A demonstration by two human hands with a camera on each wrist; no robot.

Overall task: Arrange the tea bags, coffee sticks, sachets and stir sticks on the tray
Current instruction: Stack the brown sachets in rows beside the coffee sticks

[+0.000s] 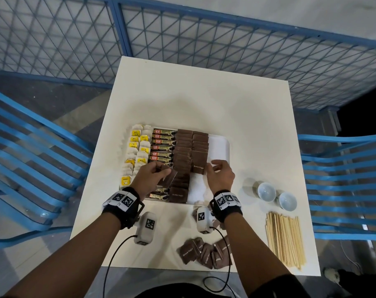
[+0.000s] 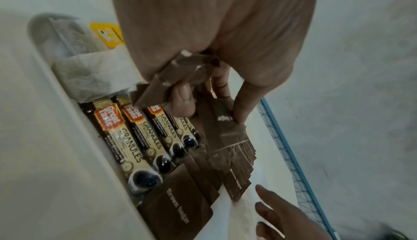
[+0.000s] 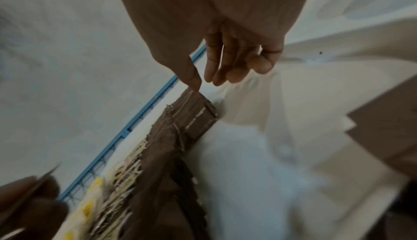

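A white tray (image 1: 227, 145) holds tea bags (image 1: 137, 147) with yellow tags at the left, then coffee sticks (image 1: 163, 143) and two columns of brown sugar sachets (image 1: 184, 147). My left hand (image 1: 161, 172) hovers over the coffee sticks (image 2: 140, 136) and grips a small bunch of brown sachets (image 2: 180, 76), one finger down on a sachet in the first column. My right hand (image 1: 218, 171) is open over the second column; its thumb tip touches the edge of that column's nearest sachet (image 3: 196, 111). Stir sticks (image 1: 286, 237) and loose sachets (image 1: 206, 252) lie on the table.
Two small white cups (image 1: 266, 191) stand right of the tray, above the stir sticks. The tray's right strip shows bare white lining. Blue chairs flank the white table (image 1: 204, 100), and a blue mesh fence runs behind it.
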